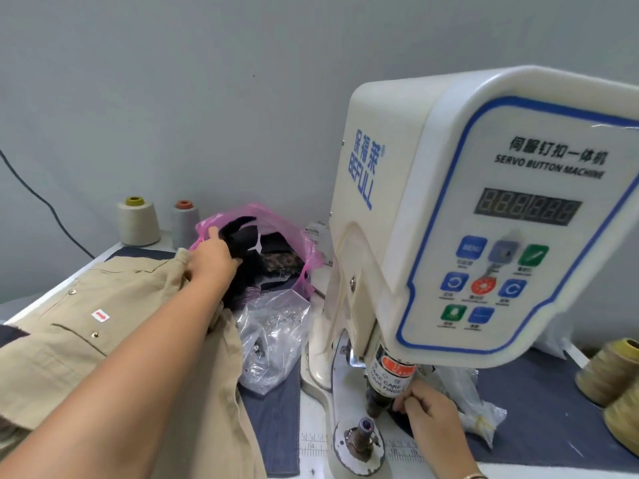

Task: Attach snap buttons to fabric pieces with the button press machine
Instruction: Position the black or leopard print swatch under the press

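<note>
- Button press machine (466, 216): glossy cream plastic housing with a blue-bordered control panel, standing at the desk's right side; its top right is cut off by the frame.
- Left hand (211, 259): fingers closed around black fabric pieces (242, 257) at the mouth of a pink plastic bag (304, 257) near the desk's back edge.
- Right hand (427, 407): fingertips pinched together against the dark punch head (383, 392); whatever they hold is too small to make out.
- Lower die (363, 435): round metal post directly beneath.
- Tan shirt (86, 326): woven, with metal snaps, lying over the desk's left side beneath the forearm.
- Clear bag (276, 337): crinkled, holding small metal parts.
- Thread cones (615, 382): at the right edge, partly cropped.
</note>
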Available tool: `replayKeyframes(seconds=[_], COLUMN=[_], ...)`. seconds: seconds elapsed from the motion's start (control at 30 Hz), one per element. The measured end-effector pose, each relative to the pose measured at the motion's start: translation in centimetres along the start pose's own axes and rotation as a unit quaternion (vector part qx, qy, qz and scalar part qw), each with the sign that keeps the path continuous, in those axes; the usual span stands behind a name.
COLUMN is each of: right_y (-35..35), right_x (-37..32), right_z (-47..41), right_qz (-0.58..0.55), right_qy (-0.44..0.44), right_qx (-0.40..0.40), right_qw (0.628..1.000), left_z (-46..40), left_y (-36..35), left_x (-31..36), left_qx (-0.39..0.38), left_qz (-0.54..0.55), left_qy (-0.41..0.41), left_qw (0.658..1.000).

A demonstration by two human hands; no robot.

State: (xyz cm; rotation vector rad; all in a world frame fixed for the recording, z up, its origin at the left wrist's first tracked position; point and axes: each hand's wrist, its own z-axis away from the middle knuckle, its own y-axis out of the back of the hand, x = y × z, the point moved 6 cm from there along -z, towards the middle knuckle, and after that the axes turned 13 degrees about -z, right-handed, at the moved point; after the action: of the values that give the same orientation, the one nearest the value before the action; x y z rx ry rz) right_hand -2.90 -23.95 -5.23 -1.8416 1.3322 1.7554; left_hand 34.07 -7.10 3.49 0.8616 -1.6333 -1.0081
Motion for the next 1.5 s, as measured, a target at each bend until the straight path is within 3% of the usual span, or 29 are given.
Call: replayKeyframes(seconds=[0.07, 0.1, 0.17, 0.2, 0.3, 0.37, 0.4, 0.43, 0.47, 0.57, 0.63, 0.77, 0.83, 0.97, 1.07, 1.17, 1.33, 1.5], right_y=[0.0, 0.1, 0.1, 0.1, 0.1, 0.0, 0.0, 0.0, 0.0, 0.1, 0.2, 0.1, 0.1, 0.0, 0.0, 0.1, 0.0, 0.0], right_x=[0.0, -0.1, -0.2, -0.3, -0.4, -0.4, -0.4, -0.4, -0.4, -0.3, -0.3, -0.3, -0.3, -0.1, -0.3, -0.5, -0.3, 0.1], right_z=[0.0, 0.1, 0.2, 0.3, 0.3, 0.3, 0.2, 0.2, 0.2, 0.2, 0.2, 0.1, 0.1, 0.1, 0.2, 0.3, 0.2, 0.1], right_qz=[-0.002, -0.003, -0.004, -0.004, 0.004, 0.011, 0.013, 0.014, 0.013, 0.011, 0.011, 0.006, 0.009, 0.009, 0.007, 0.013, 0.019, 0.019], right_qy=[-0.003, -0.001, 0.006, 0.006, 0.008, 0.007, 0.005, 0.004, 0.000, 0.000, -0.001, -0.003, 0.002, -0.002, 0.005, 0.003, -0.010, -0.019], right_qx=[-0.001, 0.001, 0.004, 0.005, 0.007, 0.006, 0.004, 0.003, 0.003, 0.010, 0.011, 0.010, 0.011, 0.008, 0.008, 0.008, -0.001, 0.004], right_qw=[1.000, 1.000, 1.000, 1.000, 1.000, 1.000, 1.000, 1.000, 1.000, 1.000, 1.000, 1.000, 1.000, 1.000, 1.000, 1.000, 1.000, 1.000], left_z=[0.4, 0.7, 1.7, 2.3, 3.9, 4.9, 5.2, 5.2, 4.7, 2.7, 1.8, 1.4, 1.1, 0.3, 0.2, 0.6, 2.5, 2.8], left_y=[-0.7, -1.0, -1.1, -0.9, -2.6, -4.8, -5.6, -6.1, -6.5, -7.0, -7.3, -8.4, -8.6, -6.8, -4.9, -3.9, -5.3, -7.3], left_x=[1.0, 1.7, 2.8, 3.1, 4.9, 5.6, 5.7, 5.7, 5.5, 4.5, 4.1, 3.7, 3.6, 3.0, 3.0, 3.0, 4.5, 5.5], left_qx=[-0.018, -0.012, 0.051, 0.104, 0.187, 0.146, 0.115, 0.078, 0.038, -0.067, -0.099, -0.150, -0.141, -0.071, -0.060, -0.036, 0.080, 0.105], left_qz=[0.124, 0.123, -0.006, -0.102, -0.312, -0.359, -0.368, -0.370, -0.369, -0.302, -0.235, -0.279, -0.263, -0.006, 0.105, -0.073, -0.328, -0.408], left_qy=[-0.006, -0.037, -0.136, -0.188, -0.398, -0.516, -0.547, -0.555, -0.536, -0.410, -0.340, -0.286, -0.273, -0.209, -0.196, -0.246, -0.388, -0.475], left_qw=[0.992, 0.992, 0.989, 0.971, 0.842, 0.763, 0.743, 0.740, 0.759, 0.858, 0.905, 0.904, 0.914, 0.975, 0.973, 0.966, 0.857, 0.773])
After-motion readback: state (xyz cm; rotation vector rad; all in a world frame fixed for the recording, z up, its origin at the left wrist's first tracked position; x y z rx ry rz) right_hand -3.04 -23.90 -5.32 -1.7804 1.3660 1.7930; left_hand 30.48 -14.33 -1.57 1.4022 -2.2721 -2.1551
